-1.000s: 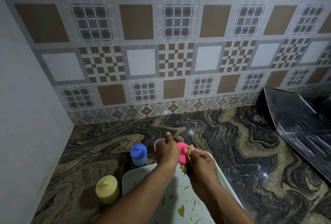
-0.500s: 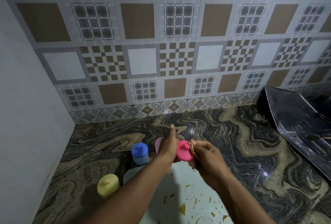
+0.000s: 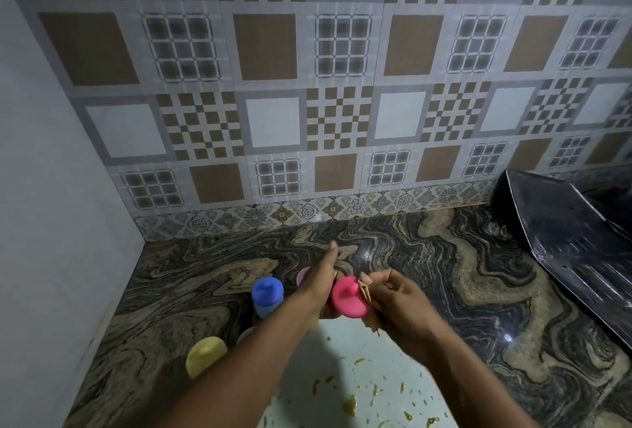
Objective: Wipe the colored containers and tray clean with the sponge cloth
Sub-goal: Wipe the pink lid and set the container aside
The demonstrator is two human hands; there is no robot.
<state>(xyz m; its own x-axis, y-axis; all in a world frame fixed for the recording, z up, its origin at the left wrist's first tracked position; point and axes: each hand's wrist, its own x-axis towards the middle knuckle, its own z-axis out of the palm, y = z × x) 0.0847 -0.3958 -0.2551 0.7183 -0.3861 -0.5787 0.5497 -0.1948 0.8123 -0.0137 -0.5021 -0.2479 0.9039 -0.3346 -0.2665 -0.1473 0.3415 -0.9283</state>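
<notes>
Pink container (image 3: pixel 348 299) gripped by L hand (image 3: pixel 319 289), R hand (image 3: pixel 396 306) pinching sponge cloth (image 3: pixel 364 290) against its side.

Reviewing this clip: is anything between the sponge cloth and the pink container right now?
Nothing visible is. The left hand holds the pink container above the tray, and the right hand pinches the sponge cloth directly against the container's right side.
</notes>
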